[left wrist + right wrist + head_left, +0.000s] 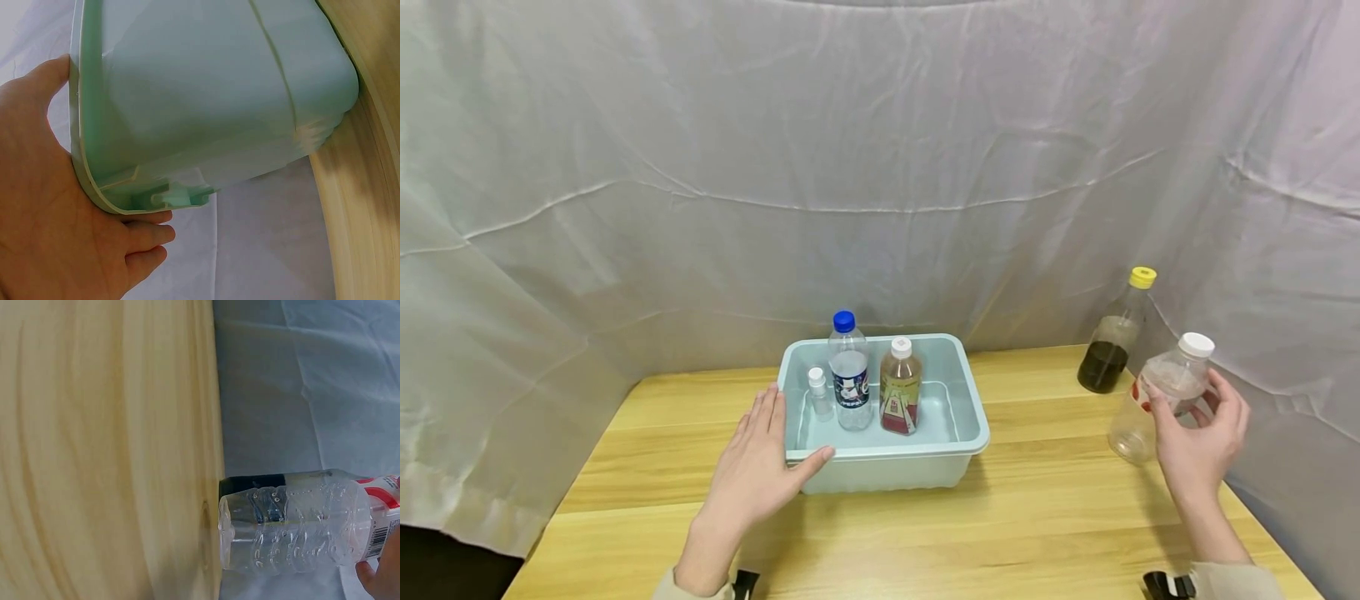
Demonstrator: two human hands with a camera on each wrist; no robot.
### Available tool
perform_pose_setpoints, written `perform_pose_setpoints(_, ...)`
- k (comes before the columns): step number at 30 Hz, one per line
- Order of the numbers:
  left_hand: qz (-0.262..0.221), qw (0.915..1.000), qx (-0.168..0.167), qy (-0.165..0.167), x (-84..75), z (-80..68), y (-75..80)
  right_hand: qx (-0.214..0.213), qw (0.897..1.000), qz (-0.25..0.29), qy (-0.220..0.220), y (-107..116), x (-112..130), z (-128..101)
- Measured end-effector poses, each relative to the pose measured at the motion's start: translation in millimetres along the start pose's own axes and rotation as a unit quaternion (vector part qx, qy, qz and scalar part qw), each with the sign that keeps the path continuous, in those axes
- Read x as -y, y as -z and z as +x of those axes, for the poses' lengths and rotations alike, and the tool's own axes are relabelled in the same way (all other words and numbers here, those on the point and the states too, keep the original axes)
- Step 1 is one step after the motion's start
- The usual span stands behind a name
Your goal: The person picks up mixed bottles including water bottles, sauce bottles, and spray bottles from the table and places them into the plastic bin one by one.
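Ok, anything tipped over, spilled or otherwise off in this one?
Nothing stands out. Three bottles stand upright in the tub, the dark-liquid bottle is upright on the table, and the right hand grips a clear bottle. No spills are visible.

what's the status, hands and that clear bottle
Left hand flat on bin corner. Right hand grips clear bottle, white cap, tilted. Dark-liquid bottle stands just behind it.
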State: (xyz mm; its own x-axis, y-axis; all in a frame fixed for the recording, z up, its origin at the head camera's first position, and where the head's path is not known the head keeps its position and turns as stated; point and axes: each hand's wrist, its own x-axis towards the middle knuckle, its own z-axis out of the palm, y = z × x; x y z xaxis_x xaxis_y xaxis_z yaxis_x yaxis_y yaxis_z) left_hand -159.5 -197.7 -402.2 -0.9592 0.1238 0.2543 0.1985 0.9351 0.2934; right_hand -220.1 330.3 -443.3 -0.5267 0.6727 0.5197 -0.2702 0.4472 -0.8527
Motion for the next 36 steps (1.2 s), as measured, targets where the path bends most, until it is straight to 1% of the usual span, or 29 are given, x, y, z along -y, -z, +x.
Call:
perform_pose_setpoints(10, 0.0, 1.0, 0.0, 0.001, 1.0, -1.2, -0.4, 0.011, 0.999, 0.04, 0.005, -6.3, 18.1, -4.9)
perform_pose_setpoints(15, -0.002, 1.0, -0.002, 0.001, 1.4, -1.5, -1.0, 0.018, 0.997, 0.078, 0.023, -12.9, 29.5, -9.5)
perform_pose_setpoints(21, 0.001, 1.0, -0.006, -0.001, 2.8, -2.3, -0.9, 0.028, 0.993, 0.106, 0.042, -23.0, 46.2, -17.1)
perform_pose_setpoints(25, 0.002, 1.0, -0.006, 0.0, 2.3, -2.4, 0.1, 0.034, 0.989, 0.133, 0.05, -29.3, 59.2, -19.7)
perform_pose_setpoints(33, 0.0, 1.0, -0.003, 0.001, 1.0, -2.5, 0.8, 0.049, 0.978, 0.194, 0.066, -38.8, 82.0, -22.6)
perform_pose_setpoints(36, -0.001, 1.0, -0.004, -0.002, 0.6, -1.4, 0.1, 0.054, 0.973, 0.217, 0.063, -41.5, 89.9, -25.4)
